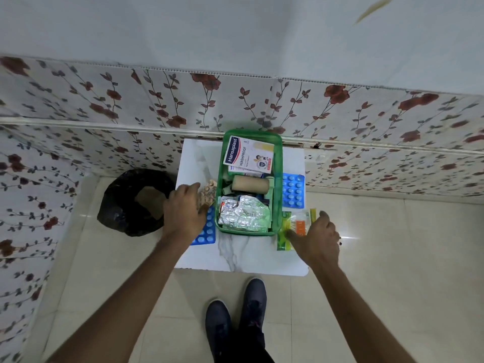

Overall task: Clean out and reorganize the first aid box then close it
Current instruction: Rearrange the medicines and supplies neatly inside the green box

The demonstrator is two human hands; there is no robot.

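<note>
A green first aid box (278,205) stands lidless on a small white marble-look table (235,252). Inside lie a Hansaplast plaster pack (248,153), a tan bandage roll (250,185) and silver pill strips (243,212). My left hand (183,208) rests palm down left of the box, over a brownish blister strip (208,191) and a blue tablet strip (207,231). My right hand (317,237) lies right of the box, fingers spread on green and orange sachets (293,224). Neither hand visibly grips anything. No lid is in sight.
Another blue tablet strip (293,191) lies on the table right of the box. A bin lined with a black bag (131,203) stands on the tiled floor to the table's left. A floral-papered wall (366,113) runs behind. My dark shoes (235,318) are below the table.
</note>
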